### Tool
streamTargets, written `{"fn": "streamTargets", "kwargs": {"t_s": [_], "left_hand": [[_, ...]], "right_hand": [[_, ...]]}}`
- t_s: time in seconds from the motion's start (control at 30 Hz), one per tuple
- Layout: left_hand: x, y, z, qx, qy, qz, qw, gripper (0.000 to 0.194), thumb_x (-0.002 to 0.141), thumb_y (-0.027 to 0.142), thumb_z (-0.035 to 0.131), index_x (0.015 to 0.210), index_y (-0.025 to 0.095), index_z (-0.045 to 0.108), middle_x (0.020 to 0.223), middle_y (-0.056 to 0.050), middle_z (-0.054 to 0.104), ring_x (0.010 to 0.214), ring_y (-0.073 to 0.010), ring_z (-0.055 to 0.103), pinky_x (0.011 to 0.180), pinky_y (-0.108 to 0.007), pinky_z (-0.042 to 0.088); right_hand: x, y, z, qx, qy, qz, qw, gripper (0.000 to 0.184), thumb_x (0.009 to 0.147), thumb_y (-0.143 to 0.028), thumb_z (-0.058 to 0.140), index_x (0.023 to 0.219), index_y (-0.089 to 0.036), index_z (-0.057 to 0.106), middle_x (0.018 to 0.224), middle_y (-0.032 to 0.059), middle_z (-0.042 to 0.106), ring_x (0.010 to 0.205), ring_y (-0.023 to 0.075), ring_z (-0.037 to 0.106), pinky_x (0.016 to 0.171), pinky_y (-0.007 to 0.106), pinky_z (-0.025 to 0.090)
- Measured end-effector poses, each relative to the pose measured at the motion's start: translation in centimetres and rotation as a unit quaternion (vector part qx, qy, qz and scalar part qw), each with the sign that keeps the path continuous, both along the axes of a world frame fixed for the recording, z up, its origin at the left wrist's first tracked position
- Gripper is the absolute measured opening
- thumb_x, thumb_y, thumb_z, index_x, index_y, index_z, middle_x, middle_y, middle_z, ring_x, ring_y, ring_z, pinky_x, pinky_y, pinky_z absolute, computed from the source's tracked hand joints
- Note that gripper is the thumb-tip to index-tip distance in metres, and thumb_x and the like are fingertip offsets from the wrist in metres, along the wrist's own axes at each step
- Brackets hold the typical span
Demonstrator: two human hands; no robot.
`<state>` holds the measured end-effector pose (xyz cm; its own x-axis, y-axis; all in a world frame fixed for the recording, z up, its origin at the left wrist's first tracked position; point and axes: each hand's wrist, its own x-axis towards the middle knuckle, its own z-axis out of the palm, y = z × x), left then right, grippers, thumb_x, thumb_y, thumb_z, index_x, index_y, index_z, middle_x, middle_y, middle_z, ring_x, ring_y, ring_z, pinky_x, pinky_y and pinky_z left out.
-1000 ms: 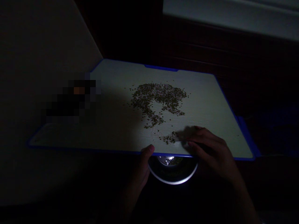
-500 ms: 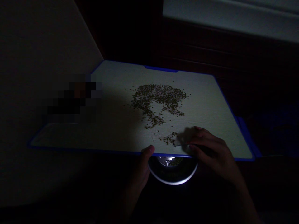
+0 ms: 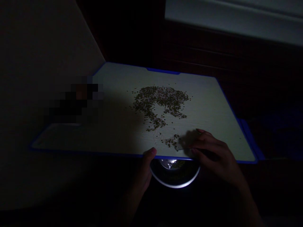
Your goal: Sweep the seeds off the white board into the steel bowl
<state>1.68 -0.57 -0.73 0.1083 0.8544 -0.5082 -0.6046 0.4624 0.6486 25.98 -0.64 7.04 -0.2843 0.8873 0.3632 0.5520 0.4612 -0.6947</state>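
Note:
A white board with a blue rim (image 3: 118, 132) lies in a dim pool of light. Small dark green grains (image 3: 161, 102) are scattered over its middle, with a little clump (image 3: 172, 141) near the front edge. My right hand (image 3: 213, 153) rests on the board beside that clump, fingers curled around a small flat piece that I cannot make out. My left hand (image 3: 145, 168) grips a metal bowl (image 3: 175, 175) held just under the board's front edge, thumb on the rim. A few grains lie in the bowl.
A blurred dark patch (image 3: 73, 104) sits at the board's left. A pale wall (image 3: 35, 63) rises on the left and a light ledge (image 3: 232, 19) runs across the top right. Everything else is in deep shadow.
My right hand has slid slightly down toward the front edge beside the clump of grains. The left hand and the bowl have stayed put.

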Motion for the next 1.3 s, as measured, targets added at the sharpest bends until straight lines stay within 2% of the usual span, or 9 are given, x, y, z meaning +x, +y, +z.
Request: {"fn": "streamTargets", "kwargs": {"t_s": [0.2,0.4,0.57,0.73,0.83,1.0,1.17,1.3], "left_hand": [[0.0,0.1,-0.1,-0.008,0.001,0.011,1.0,0.043,0.076,0.049,0.09,0.1,0.015,0.085,0.108,-0.014,0.087,0.123,-0.0417,0.074,0.113,-0.051,0.053],[0.0,0.0,0.2,-0.02,0.003,0.001,1.0,0.045,0.073,0.051,0.091,0.097,0.014,0.084,0.109,-0.016,0.086,0.126,-0.0435,0.072,0.114,-0.051,0.052],[0.0,0.0,0.3,-0.024,0.006,0.006,1.0,0.044,0.072,0.051,0.092,0.1,0.018,0.084,0.11,-0.014,0.087,0.125,-0.0428,0.073,0.113,-0.05,0.053],[-0.1,-0.1,0.2,-0.039,0.02,0.004,0.999,0.038,0.07,0.053,0.093,0.086,0.021,0.083,0.096,-0.012,0.087,0.118,-0.0434,0.075,0.109,-0.051,0.055],[-0.1,-0.1,0.4,-0.049,0.018,0.01,0.999,0.039,0.071,0.053,0.092,0.089,0.019,0.084,0.089,-0.01,0.087,0.115,-0.042,0.076,0.107,-0.05,0.055],[0.0,-0.1,0.8,-0.053,0.008,0.008,0.999,0.04,0.071,0.052,0.093,0.089,0.017,0.083,0.088,-0.01,0.086,0.115,-0.0408,0.076,0.105,-0.049,0.055],[0.0,-0.1,0.9,-0.048,0.027,0.017,0.998,0.039,0.065,0.052,0.096,0.079,0.019,0.081,0.072,-0.005,0.08,0.1,-0.0377,0.079,0.099,-0.047,0.057],[-0.1,-0.1,0.7,-0.046,0.026,0.011,0.999,0.037,0.07,0.053,0.093,0.082,0.02,0.082,0.079,-0.007,0.083,0.098,-0.0366,0.079,0.099,-0.047,0.058]], "right_hand": [[0.2,-0.1,0.0,-0.004,-0.008,0.01,1.0,0.015,0.097,-0.024,0.073,0.108,-0.033,0.079,0.095,-0.0022,0.08,0.09,0.0212,0.076,0.121,0.06,0.044],[0.1,-0.1,0.3,-0.005,-0.015,0.011,1.0,0.016,0.097,-0.024,0.073,0.108,-0.034,0.079,0.101,-0.0028,0.083,0.098,0.0227,0.079,0.124,0.057,0.043],[0.0,-0.1,0.3,0.002,-0.014,0.024,1.0,0.022,0.097,-0.022,0.072,0.112,-0.035,0.079,0.101,-0.0035,0.084,0.094,0.0213,0.079,0.127,0.057,0.04],[0.1,-0.1,0.2,0.0,-0.007,0.03,1.0,0.024,0.094,-0.02,0.074,0.111,-0.036,0.079,0.095,-0.0048,0.082,0.091,0.0204,0.078,0.127,0.058,0.04],[0.1,-0.1,0.2,-0.008,-0.004,0.03,1.0,0.022,0.093,-0.019,0.075,0.107,-0.035,0.08,0.093,-0.0054,0.081,0.087,0.0194,0.078,0.127,0.059,0.039],[0.2,0.0,0.1,-0.001,-0.002,0.041,0.999,0.02,0.094,-0.019,0.075,0.107,-0.034,0.08,0.102,-0.0028,0.084,0.095,0.0209,0.079,0.128,0.06,0.038],[0.2,0.1,0.3,-0.003,-0.002,0.046,0.999,0.015,0.096,-0.022,0.075,0.105,-0.032,0.08,0.095,-0.0027,0.082,0.091,0.0197,0.078,0.129,0.061,0.037],[0.2,0.0,0.3,-0.004,-0.004,0.045,0.999,0.015,0.096,-0.023,0.075,0.105,-0.032,0.081,0.096,-0.0024,0.083,0.094,0.0206,0.079,0.128,0.061,0.04]]}}
